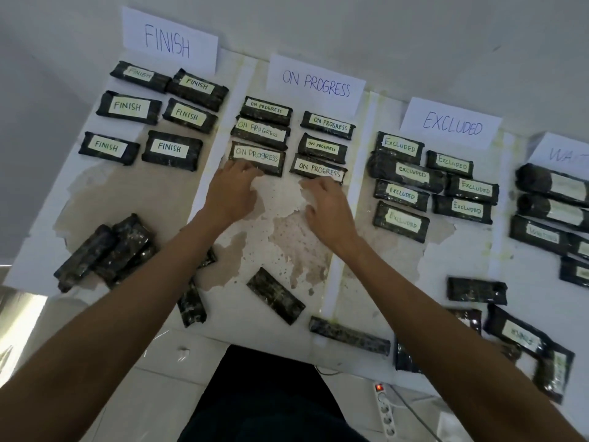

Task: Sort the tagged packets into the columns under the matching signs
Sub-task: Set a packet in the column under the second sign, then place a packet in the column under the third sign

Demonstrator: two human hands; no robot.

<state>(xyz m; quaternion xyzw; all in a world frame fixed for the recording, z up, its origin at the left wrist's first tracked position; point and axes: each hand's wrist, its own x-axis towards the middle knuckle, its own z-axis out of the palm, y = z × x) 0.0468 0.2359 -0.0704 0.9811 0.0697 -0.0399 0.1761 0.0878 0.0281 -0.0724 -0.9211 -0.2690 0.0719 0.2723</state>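
Note:
Black packets with white tags lie in columns under paper signs: FINISH (169, 43), ON PROGRESS (315, 84), EXCLUDED (452, 124) and a cut-off fourth sign (561, 154). My left hand (232, 193) rests with its fingertips on the near edge of the lowest left ON PROGRESS packet (258, 156). My right hand (328, 208) touches the near edge of the lowest right ON PROGRESS packet (318, 169). Neither hand grips anything. Loose packets lie near me: a pile at the left (105, 250), one in the middle (275, 295), several at the right (476, 290).
The table's white covering (287, 237) is peeled and stained in the middle. White tape strips (334, 282) divide the columns. A power strip (384, 409) lies on the tiled floor below the table's near edge.

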